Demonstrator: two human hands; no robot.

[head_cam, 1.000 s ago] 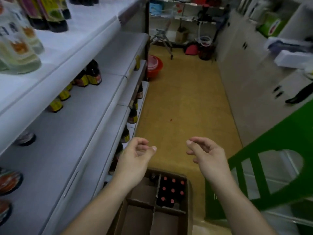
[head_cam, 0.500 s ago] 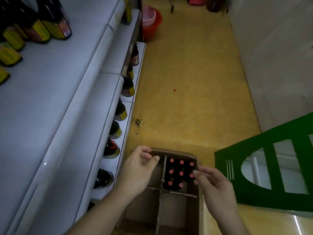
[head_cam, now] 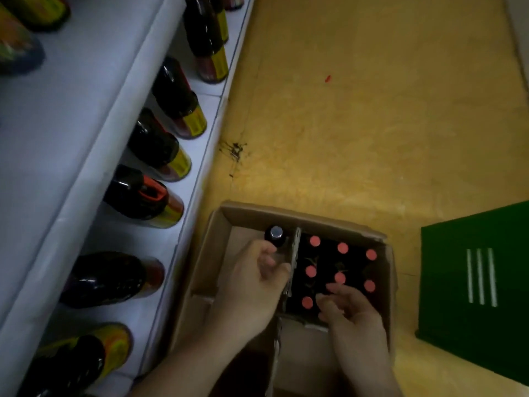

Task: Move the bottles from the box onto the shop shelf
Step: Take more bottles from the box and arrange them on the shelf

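My left hand curls at the grey-capped bottle, grip unclear, my right hand relaxed over the red-capped bottles left in the mostly emptied box.

Bare left hand and right hand, head view.
Left forearm and right forearm were bare too, uncovered down to the bottom edge.

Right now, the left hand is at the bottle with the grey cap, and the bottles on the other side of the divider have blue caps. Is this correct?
Not quite: in the head view those bottles have red caps, not blue. The left hand is indeed at the grey-capped bottle, across the divider.
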